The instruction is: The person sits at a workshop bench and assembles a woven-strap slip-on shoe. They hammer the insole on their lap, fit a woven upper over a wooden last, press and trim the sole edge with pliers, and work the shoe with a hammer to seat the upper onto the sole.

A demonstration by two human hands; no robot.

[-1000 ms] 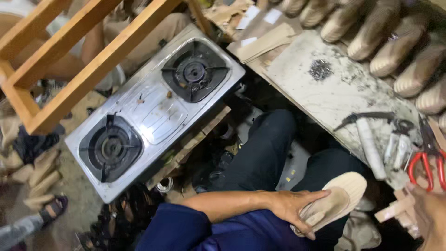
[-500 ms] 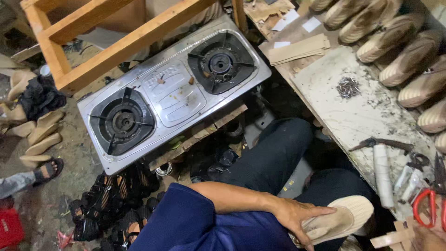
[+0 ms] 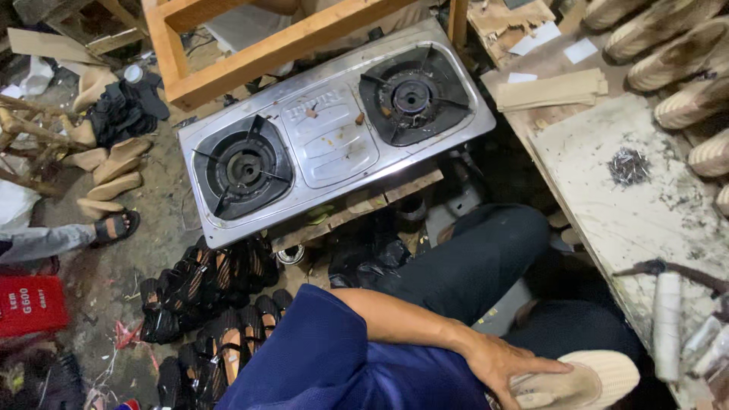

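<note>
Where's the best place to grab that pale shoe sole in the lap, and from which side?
Probably by the free rounded end of the shoe sole, coming in from the workbench side. It lies flat across the lap, and the left hand already presses on its near end, so that end stays exposed.

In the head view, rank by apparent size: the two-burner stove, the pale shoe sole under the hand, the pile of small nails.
1. two-burner stove
2. pale shoe sole, though it is nearer the camera
3. pile of small nails

Single head-worn view: looked steeply down from above the seated person, lap close at the bottom edge, two-burner stove [image 3: 334, 129] and floor farther off.
</note>
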